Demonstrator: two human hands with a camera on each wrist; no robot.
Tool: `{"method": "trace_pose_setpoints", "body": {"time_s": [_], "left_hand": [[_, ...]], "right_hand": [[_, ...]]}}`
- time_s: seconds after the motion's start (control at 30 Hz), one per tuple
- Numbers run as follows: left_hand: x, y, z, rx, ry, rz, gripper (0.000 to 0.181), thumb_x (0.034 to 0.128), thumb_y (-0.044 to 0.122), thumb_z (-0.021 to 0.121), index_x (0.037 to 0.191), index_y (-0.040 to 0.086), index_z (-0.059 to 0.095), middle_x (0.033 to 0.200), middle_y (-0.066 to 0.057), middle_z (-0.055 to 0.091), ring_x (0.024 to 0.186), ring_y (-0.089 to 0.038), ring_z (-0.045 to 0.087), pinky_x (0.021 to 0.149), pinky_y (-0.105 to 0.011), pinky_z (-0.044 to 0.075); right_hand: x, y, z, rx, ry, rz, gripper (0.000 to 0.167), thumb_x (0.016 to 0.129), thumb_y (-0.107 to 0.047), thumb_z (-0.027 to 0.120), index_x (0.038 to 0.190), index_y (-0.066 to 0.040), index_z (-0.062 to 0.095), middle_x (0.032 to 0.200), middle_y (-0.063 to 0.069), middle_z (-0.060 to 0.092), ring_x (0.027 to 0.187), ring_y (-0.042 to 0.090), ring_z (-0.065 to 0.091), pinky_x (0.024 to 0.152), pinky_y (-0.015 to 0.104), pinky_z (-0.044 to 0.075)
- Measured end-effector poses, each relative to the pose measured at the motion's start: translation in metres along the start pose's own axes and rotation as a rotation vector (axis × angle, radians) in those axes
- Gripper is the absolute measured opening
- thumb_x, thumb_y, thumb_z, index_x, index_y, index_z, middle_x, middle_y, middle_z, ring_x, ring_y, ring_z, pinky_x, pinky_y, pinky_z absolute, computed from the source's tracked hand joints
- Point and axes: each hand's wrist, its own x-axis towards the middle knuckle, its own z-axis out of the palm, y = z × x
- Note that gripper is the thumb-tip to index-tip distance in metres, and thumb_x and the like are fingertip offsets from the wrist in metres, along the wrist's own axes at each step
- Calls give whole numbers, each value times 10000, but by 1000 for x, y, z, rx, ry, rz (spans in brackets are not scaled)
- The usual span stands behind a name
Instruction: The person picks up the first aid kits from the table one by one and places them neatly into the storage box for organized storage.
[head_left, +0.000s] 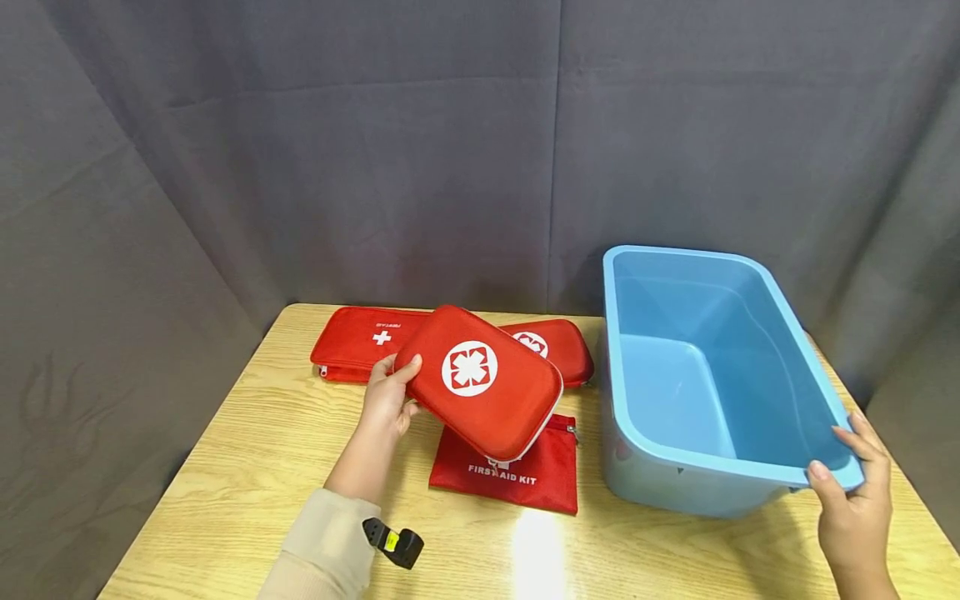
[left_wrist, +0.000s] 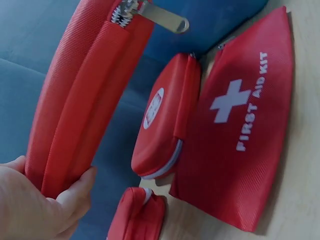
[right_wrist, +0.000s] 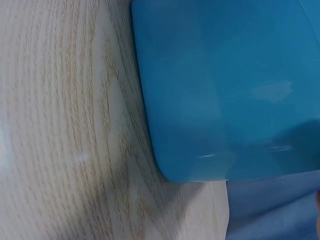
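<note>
My left hand (head_left: pixel 387 398) grips one end of a red hard-shell first aid case (head_left: pixel 517 392), thumb on top, and holds it tilted above the table. The left wrist view shows that case (left_wrist: pixel 85 100) edge-on with its metal zipper pull. Below it lies a flat red first aid pouch (head_left: pixel 504 492) with white lettering, partly covered. A second red case (head_left: pixel 573 346) sits behind. My right hand (head_left: pixel 858 492) grips the near right corner of a blue plastic bin (head_left: pixel 675 458), thumb outside and fingers over the rim. Only a sliver of that hand shows in the right wrist view.
A long red first aid bag (head_left: pixel 348 337) with a white cross lies at the back left of the wooden table (head_left: pixel 225 500). Grey curtains (head_left: pixel 420 167) hang behind and at both sides. The bin's visible inside holds nothing.
</note>
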Motion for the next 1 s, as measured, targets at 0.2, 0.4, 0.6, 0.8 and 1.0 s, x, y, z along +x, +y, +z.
{"method": "trace_pose_setpoints", "body": {"time_s": [0.2, 0.4, 0.6, 0.8, 1.0], "left_hand": [[-1, 6, 11, 0, -16, 0, 472, 851, 124, 531, 1236, 43, 269, 1026, -131, 434, 714, -168, 536, 541, -317, 480], [-3, 11, 24, -10, -32, 0, 467, 845, 136, 544, 1220, 44, 280, 993, -122, 451, 702, -159, 533, 526, -309, 475], [-6, 17, 38, -2, -58, 16, 480, 833, 140, 562, 1224, 56, 296, 1009, -116, 466, 742, -158, 522, 523, -275, 468], [-12, 23, 54, -8, -86, 22, 459, 843, 132, 548, 1223, 57, 301, 950, -123, 476, 653, -141, 534, 463, -243, 452], [-16, 27, 70, -32, -123, 28, 436, 836, 118, 556, 1196, 51, 321, 913, -119, 473, 607, -143, 526, 410, -223, 438]], "right_hand": [[0, -6, -1, -32, -36, 43, 441, 768, 104, 428, 1200, 15, 429, 1345, 44, 290, 1203, 163, 256, 950, 144, 209], [-1, -8, -2, -69, -42, 57, 435, 777, 95, 440, 1205, 15, 431, 1352, 55, 287, 1207, 155, 257, 948, 138, 209], [2, -6, -5, -130, -45, 28, 433, 767, 100, 479, 1192, 20, 455, 1344, 43, 317, 1205, 129, 279, 926, 110, 223], [5, -3, -7, -180, -56, -9, 423, 750, 92, 532, 1164, 11, 499, 1314, 12, 376, 1208, 101, 295, 941, 127, 210], [7, -5, -7, -207, -67, -7, 439, 734, 103, 544, 1160, 4, 513, 1307, 0, 390, 1209, 84, 294, 958, 157, 196]]}}
